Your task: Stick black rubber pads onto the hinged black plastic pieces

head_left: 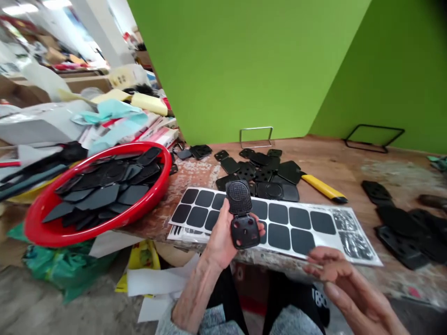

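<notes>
My left hand (220, 239) holds a black hinged plastic piece (245, 231), unfolded, its upper half ridged and its lower half pierced with several holes. Under and behind it, a white sheet (316, 239) of black rounded-square stickers (278, 237) lies along the table's front edge. Some places at the sheet's right end have no black sticker. My right hand (344, 279) hovers over the front edge near that end, fingers curled but apart, with nothing visible between them.
A red basin (162, 186) full of black pieces stands at the left. More black pieces (260, 160) lie behind the sheet, beside a yellow-handled tool (323, 187). Another black pile (405, 228) is at the right. A green panel (244, 70) rises behind, with wire stands at its foot.
</notes>
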